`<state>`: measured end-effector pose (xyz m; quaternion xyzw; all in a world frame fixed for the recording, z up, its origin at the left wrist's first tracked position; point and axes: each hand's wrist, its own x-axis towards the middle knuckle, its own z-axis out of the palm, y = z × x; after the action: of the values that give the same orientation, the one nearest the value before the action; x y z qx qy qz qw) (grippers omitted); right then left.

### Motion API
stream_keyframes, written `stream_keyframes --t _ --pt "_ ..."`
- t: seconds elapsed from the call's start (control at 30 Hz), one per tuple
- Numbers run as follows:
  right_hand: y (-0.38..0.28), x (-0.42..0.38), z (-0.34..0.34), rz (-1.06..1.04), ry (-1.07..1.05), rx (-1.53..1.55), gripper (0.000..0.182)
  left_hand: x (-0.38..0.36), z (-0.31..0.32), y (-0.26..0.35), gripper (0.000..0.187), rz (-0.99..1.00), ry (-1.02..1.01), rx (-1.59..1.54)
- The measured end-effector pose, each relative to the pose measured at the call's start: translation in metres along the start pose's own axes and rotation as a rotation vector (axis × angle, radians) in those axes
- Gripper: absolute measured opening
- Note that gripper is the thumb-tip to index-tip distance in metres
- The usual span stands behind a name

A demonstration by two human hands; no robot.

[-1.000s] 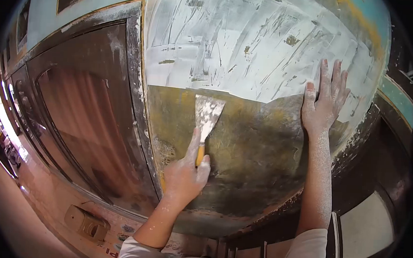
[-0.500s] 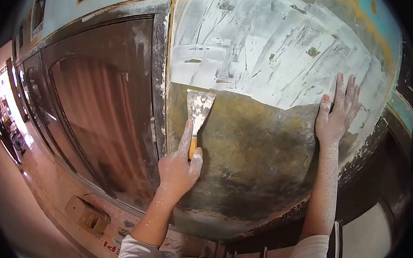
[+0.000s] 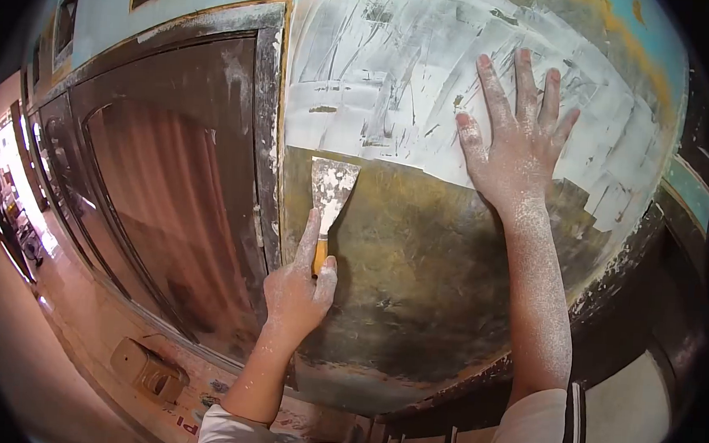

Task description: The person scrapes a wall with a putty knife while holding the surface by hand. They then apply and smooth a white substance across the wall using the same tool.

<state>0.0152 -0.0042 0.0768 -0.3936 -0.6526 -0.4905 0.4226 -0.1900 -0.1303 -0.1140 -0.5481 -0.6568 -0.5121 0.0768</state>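
My left hand [image 3: 295, 291] is closed round the yellow handle of a putty knife [image 3: 334, 189], index finger stretched along it. The knife's wide blade, speckled with white, points up just below the lower edge of a white putty layer [image 3: 427, 88]. My right hand [image 3: 520, 146] is open with its fingers spread, over the white putty; it appears to lie against the surface. White dust covers that hand and forearm. Beneath the putty shows a bare, mottled brown-green wall [image 3: 417, 266].
To the left stands a dark wooden door frame [image 3: 264, 135] with a reddish curtain [image 3: 166, 186] behind its panel. A brown plastic stool [image 3: 146, 369] is on the floor at lower left. Dark furniture with a pale panel [image 3: 631, 413] borders the lower right.
My right hand has moved left and up across the putty, its fingers spreading wider. My left hand and the putty knife stay nearly in place; the view has shifted slightly.
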Motion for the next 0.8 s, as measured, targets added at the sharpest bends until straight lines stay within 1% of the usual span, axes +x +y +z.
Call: stream_keyframes --t 0.13,0.17,0.2,0.27,0.3,0.4,0.53,0.57,0.6,0.67,0.7,0.8 --pt "0.000 -0.002 0.006 0.009 0.022 0.005 0.060 -0.001 0.000 -0.007 0.070 -0.003 0.003 0.013" --pt "0.000 -0.002 0.005 0.036 -0.029 -0.012 0.061 0.002 0.002 -0.009 0.071 0.047 0.039 0.018" --pt "0.000 -0.003 0.007 0.034 -0.034 -0.006 0.061 0.005 -0.002 -0.006 0.071 0.041 0.036 0.022" --pt "0.002 -0.003 0.009 0.020 0.005 -0.014 0.061 0.009 -0.012 0.002 0.071 -0.050 -0.056 0.023" --pt "0.002 -0.003 0.008 0.019 -0.005 -0.036 0.062 0.008 -0.011 0.002 0.070 -0.003 -0.014 -0.003" --pt "-0.002 -0.002 0.003 0.039 -0.021 -0.056 0.059 0.002 -0.012 0.002 0.068 -0.041 -0.024 -0.009" --pt "-0.001 -0.005 0.003 0.030 -0.012 -0.038 0.059 0.010 -0.011 0.000 0.068 0.056 0.049 -0.026" --pt "0.000 -0.005 0.004 0.020 0.013 -0.016 0.059 0.011 -0.016 0.004 0.069 -0.018 -0.024 -0.022" --pt "0.000 -0.004 0.004 0.021 0.012 -0.017 0.059 0.010 -0.017 0.003 0.069 -0.018 -0.025 -0.023" --pt "0.000 -0.005 0.004 0.027 0.001 -0.026 0.059 0.005 -0.017 -0.002 0.069 -0.088 -0.059 0.015" --pt "-0.001 -0.005 0.003 0.026 -0.001 -0.025 0.059 0.002 -0.014 -0.005 0.069 -0.062 -0.007 -0.012" --pt "-0.001 -0.005 0.003 0.022 0.009 -0.020 0.060 0.008 -0.019 -0.008 0.069 -0.036 0.013 0.019"
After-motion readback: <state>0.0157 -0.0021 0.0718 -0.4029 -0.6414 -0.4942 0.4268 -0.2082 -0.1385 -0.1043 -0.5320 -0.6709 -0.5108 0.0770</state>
